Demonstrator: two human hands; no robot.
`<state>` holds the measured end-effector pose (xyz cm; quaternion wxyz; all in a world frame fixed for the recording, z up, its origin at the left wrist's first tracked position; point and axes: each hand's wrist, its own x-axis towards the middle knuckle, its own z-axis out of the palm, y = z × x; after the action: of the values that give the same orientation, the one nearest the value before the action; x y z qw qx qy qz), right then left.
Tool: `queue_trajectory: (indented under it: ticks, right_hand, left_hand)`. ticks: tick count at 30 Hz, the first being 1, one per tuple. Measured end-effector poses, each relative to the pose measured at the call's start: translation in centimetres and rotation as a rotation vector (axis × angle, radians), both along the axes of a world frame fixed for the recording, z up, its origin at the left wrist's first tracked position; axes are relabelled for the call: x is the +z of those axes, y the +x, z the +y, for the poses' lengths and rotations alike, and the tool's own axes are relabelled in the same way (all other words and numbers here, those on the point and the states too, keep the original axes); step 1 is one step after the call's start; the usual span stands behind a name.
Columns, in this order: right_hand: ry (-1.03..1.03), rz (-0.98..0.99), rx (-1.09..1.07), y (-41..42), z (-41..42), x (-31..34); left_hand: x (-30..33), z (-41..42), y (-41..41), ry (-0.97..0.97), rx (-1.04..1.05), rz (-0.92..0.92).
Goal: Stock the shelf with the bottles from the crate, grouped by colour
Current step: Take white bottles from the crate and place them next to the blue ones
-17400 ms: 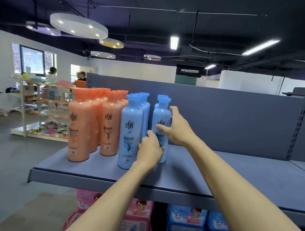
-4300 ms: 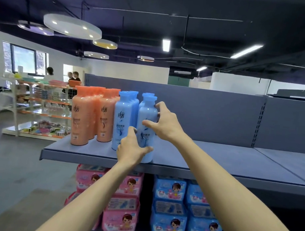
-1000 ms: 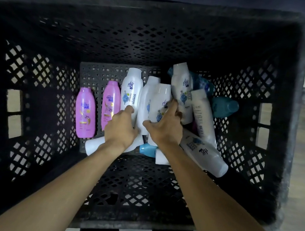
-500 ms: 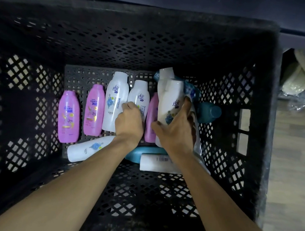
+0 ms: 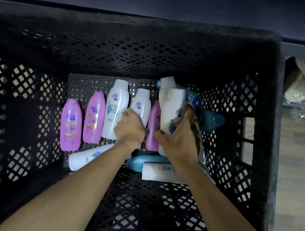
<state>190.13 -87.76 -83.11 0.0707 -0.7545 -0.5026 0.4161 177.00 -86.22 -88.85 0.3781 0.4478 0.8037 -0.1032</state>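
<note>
I look down into a black lattice crate (image 5: 27,86) holding several bottles. My left hand (image 5: 130,130) grips the lower part of a white bottle (image 5: 141,105) lying on the crate floor. My right hand (image 5: 178,137) grips another white bottle (image 5: 174,110), raised above the pile with its cap pointing away from me. Two pink bottles (image 5: 70,125) lie side by side at the left, next to a further white bottle (image 5: 115,105). A third pink bottle (image 5: 153,123) shows between my hands. Teal bottles (image 5: 211,120) lie at the right.
Under my forearms lie a white bottle (image 5: 90,155), a blue bottle (image 5: 142,161) and a white bottle with a barcode (image 5: 160,172). Beige slippers (image 5: 304,79) sit outside the crate at the upper right, on a wooden floor (image 5: 299,170). A dark shelf base (image 5: 161,0) runs along the top.
Since a second ago my right hand has lifted its white bottle up off the pile, uncovering a pink bottle. My left hand has closed round the neighbouring white bottle.
</note>
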Motion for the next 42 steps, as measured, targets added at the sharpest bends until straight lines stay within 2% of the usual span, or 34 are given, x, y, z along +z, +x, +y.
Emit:
queue_trajectory:
  ticks: [4, 7, 13, 25, 37, 42]
  right_hand:
    - [0.041, -0.036, 0.012, -0.3, -0.2, -0.1]
    - [-0.017, -0.002, 0.020, -0.1, -0.5, 0.4]
    - [0.011, -0.163, 0.085, -1.2, -1.5, 6.8]
    - [0.336, -0.102, 0.056, -7.4, -1.1, 33.9]
    - [0.835, -0.017, -0.040, -10.5, 1.2, 55.3]
    - [1.061, 0.042, -0.051, -11.3, 2.5, 64.5]
  left_hand:
    - [0.3, -0.2, 0.0, -0.004, 0.053, 0.024]
    - [1.5, -0.9, -0.6, 0.040, 0.034, 0.000]
    - [9.9, -2.9, -3.3, 0.152, 0.051, -0.047]
    - [37.5, -4.0, -10.4, 0.596, 0.096, -0.107]
    - [58.4, -1.6, -14.2, 1.077, 0.087, -0.172]
    - [67.0, -0.1, -15.4, 1.344, 0.035, -0.182]
